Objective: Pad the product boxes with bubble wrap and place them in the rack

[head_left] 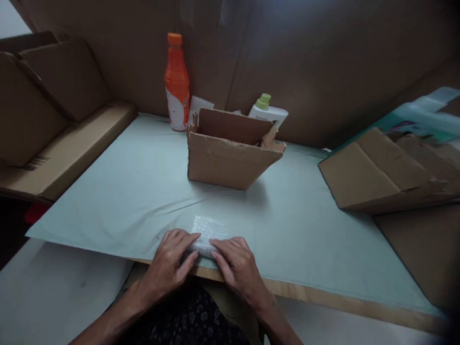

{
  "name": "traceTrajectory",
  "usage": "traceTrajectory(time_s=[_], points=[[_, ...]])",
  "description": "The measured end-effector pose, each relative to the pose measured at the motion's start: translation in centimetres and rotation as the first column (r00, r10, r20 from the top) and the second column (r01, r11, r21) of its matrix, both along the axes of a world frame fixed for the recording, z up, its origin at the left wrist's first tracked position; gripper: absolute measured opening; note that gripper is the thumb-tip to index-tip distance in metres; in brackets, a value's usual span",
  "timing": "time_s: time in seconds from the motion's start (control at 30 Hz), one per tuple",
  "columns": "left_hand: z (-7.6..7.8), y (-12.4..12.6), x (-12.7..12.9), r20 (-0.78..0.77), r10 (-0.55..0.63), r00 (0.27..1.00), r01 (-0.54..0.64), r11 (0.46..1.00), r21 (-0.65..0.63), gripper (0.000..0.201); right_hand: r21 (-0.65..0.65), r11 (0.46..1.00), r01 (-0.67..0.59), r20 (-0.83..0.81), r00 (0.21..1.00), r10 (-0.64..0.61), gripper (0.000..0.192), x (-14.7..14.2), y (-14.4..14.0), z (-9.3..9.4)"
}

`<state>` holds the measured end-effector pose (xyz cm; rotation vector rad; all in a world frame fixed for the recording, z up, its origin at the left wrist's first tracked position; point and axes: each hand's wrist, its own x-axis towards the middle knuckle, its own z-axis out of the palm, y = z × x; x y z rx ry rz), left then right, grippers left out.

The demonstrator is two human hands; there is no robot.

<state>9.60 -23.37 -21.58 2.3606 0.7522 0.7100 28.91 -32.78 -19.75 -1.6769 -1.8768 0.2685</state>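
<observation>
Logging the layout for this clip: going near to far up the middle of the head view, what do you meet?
The two hands, left hand and right hand, on the bubble wrap bundle → open cardboard box → orange bottle at the cardboard wall.

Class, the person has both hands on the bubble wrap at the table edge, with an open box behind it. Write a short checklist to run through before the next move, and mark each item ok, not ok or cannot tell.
1. Both hands on the bubble wrap bundle: ok; left hand and right hand press on its near part.
2. Bundle fully on the table: ok, though close to the front edge.
3. What is wrapped inside: cannot tell.
4. Cardboard box open at the top: ok; flaps up.
5. Box inside free: cannot tell; its floor is hidden.
6. Space between bundle and box free: ok; the orange bottle stands behind the box.
</observation>
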Motion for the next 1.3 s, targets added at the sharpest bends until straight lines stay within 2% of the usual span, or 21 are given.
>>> traceTrajectory(time_s=[0.07, 0.17, 0.23, 0.3, 0.37, 0.43, 0.5, 0.57, 0.6, 0.63, 0.67, 0.7, 0.8, 0.83, 0.87, 0.93, 1.0, 1.07, 1.13, 1.2, 1.3], points=[[0.1, 0.0, 0.2, -0.036, 0.014, 0.999, -0.014, 1.0, -0.008, 0.031, -0.015, 0.999, 0.044, -0.01, 0.999, -0.045, 0.02, -0.1, 0.0, 0.0], [-0.1, 0.6, 1.1, -0.096, 0.098, 0.991, -0.094, 0.995, 0.042, 0.031, 0.049, 0.989, 0.14, 0.105, 0.984, -0.144, 0.026, -0.3, -0.1, 0.2], [-0.2, 1.0, 1.6, -0.104, 0.152, 0.983, -0.148, 0.988, 0.049, 0.031, 0.061, 0.991, 0.121, 0.169, 0.977, -0.13, 0.028, -0.4, 0.0, 0.3], [-0.3, 1.0, 1.7, -0.054, 0.19, 0.98, -0.192, 0.981, -0.025, 0.032, 0.039, 0.997, 0.073, 0.201, 0.976, -0.079, 0.027, -0.3, 0.3, 0.1], [-0.3, 0.5, 1.3, 0.035, 0.251, 0.967, -0.24, 0.95, -0.199, 0.036, 0.051, 0.996, 0.077, 0.16, 0.984, -0.084, 0.023, -0.2, 0.7, -0.1], [0.0, -0.3, 0.8, 0.109, 0.343, 0.933, -0.261, 0.853, -0.451, 0.046, 0.07, 0.987, 0.142, 0.003, 0.99, -0.142, 0.022, -0.2, 1.0, -0.3], [0.5, -1.0, 0.5, 0.148, 0.403, 0.903, -0.194, 0.691, -0.697, 0.06, 0.024, 0.98, 0.197, -0.201, 0.961, -0.188, 0.022, -0.4, 1.1, -0.3], [1.0, -1.4, 0.6, 0.179, 0.406, 0.896, -0.078, 0.541, -0.837, 0.071, -0.073, 0.984, 0.163, -0.335, 0.925, -0.178, 0.019, -0.9, 0.9, 0.0], [1.3, -1.5, 0.8, 0.19, 0.396, 0.898, -0.04, 0.505, -0.862, 0.074, -0.112, 0.986, 0.126, -0.366, 0.917, -0.158, 0.016, -1.1, 0.8, 0.3], [1.4, -1.6, 1.0, 0.193, 0.386, 0.902, -0.03, 0.503, -0.864, 0.075, -0.14, 0.986, 0.093, -0.381, 0.914, -0.141, 0.014, -1.2, 0.6, 0.5], [1.5, -1.6, 1.2, 0.188, 0.374, 0.908, -0.044, 0.533, -0.845, 0.075, -0.163, 0.984, 0.074, -0.39, 0.911, -0.134, 0.015, -1.2, 0.4, 0.8], [1.5, -1.7, 1.4, 0.178, 0.349, 0.92, -0.067, 0.588, -0.806, 0.074, -0.183, 0.981, 0.066, -0.405, 0.904, -0.137, 0.021, -1.0, 0.2, 1.1], [1.0, -2.1, 1.8, 0.15, 0.151, 0.977, -0.033, 0.803, -0.595, 0.073, -0.254, 0.966, 0.037, -0.487, 0.858, -0.161, 0.054, -0.1, -0.3, 2.1], [0.8, -2.1, 1.9, 0.146, 0.062, 0.987, 0.022, 0.861, -0.508, 0.075, -0.28, 0.96, 0.004, -0.514, 0.844, -0.153, 0.053, 0.3, -0.3, 2.4], [0.8, -2.0, 2.0, 0.145, -0.025, 0.989, 0.084, 0.905, -0.418, 0.077, -0.296, 0.955, -0.028, -0.532, 0.835, -0.14, 0.043, 0.7, -0.3, 2.7], [1.4, -1.3, 2.3, 0.138, -0.162, 0.977, 0.192, 0.951, -0.242, 0.079, -0.296, 0.954, -0.046, -0.543, 0.83, -0.129, 0.015, 1.5, -0.2, 3.2], [3.3, 0.4, 2.8, 0.121, -0.214, 0.969, 0.22, 0.974, -0.045, 0.075, -0.275, 0.961, -0.013, -0.536, 0.832, -0.142, 0.005, 2.3, 0.1, 3.6], [6.3, 3.1, 3.8, 0.125, -0.173, 0.977, 0.149, 0.972, 0.182, 0.067, -0.268, 0.963, 0.014, -0.517, 0.842, -0.156, 0.006, 3.0, 0.3, 4.0], [9.6, 6.4, 5.2, 0.17, -0.079, 0.982, 0.006, 0.92, 0.392, 0.061, -0.274, 0.962, -0.003, -0.489, 0.862, -0.137, 0.005, 3.7, 0.6, 4.6], [12.1, 9.8, 6.9, 0.196, -0.005, 0.981, -0.101, 0.841, 0.531, 0.056, -0.264, 0.964, -0.022, -0.456, 0.884, -0.105, 0.004, 4.4, 1.0, 5.5], [13.4, 13.6, 9.1, 0.139, 0.071, 0.988, -0.141, 0.785, 0.603, 0.036, -0.171, 0.985, 0.013, -0.405, 0.911, -0.082, 0.005, 6.0, 1.3, 7.3]])
